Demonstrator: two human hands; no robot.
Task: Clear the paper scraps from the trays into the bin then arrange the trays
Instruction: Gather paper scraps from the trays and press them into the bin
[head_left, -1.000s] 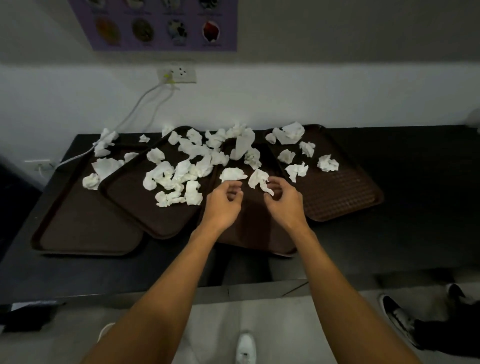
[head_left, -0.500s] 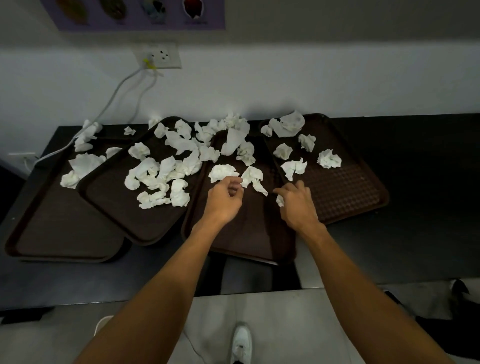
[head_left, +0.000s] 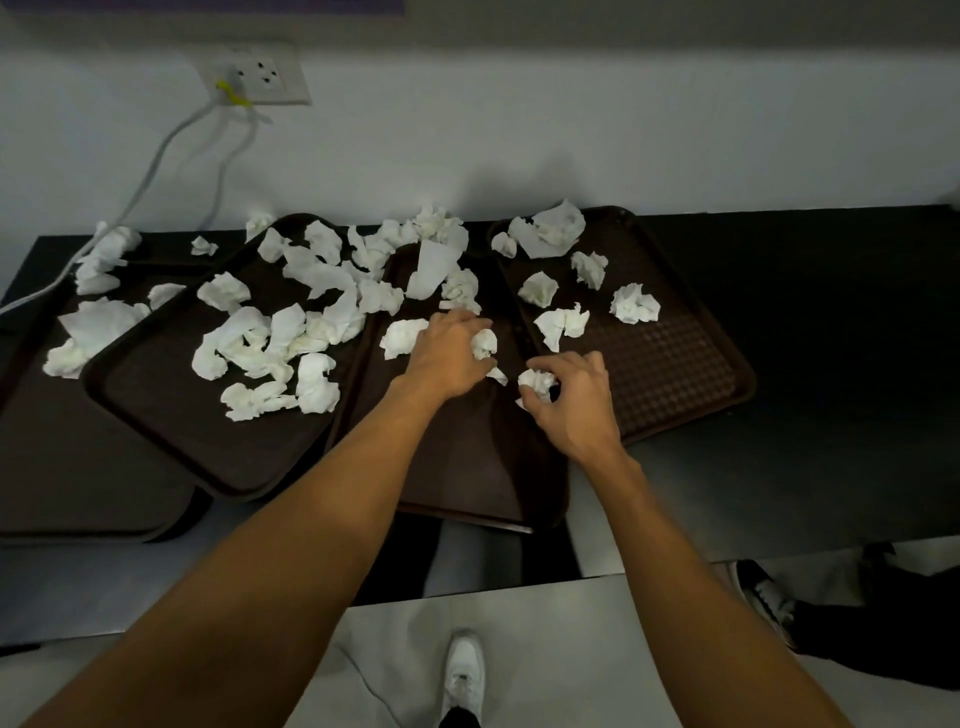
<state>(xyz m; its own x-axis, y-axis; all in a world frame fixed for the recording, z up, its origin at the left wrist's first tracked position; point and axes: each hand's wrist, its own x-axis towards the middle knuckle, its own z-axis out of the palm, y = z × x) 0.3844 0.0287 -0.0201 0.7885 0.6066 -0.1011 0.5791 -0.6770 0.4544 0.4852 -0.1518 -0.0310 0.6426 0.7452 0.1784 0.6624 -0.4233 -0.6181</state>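
As we look down from head height, four dark brown trays sit side by side on a black table against a pale wall, strewn with white paper scraps. The middle tray has its long axis running near to far, with a short end pointing toward us. The right tray is turned a little, its long axis running from far left to near right. The angled tray to the left of the middle one lies askew, one corner pointing toward the near edge, and it overlaps the far-left tray. Most scraps are heaped at the far ends of the trays (a few lie on the bare table by the wall).

Our left hand is palm down over the middle tray, fingers curled round a small wad that shows white between them. Our right hand is just beside it, above the spot where the middle and right tray rims meet. Its thumb and fingertips are bent in and pinch a crumpled scrap.

A wall socket sits at the far left, and a pale cable drops from it to the table. On the floor nearest us is a white shoe.
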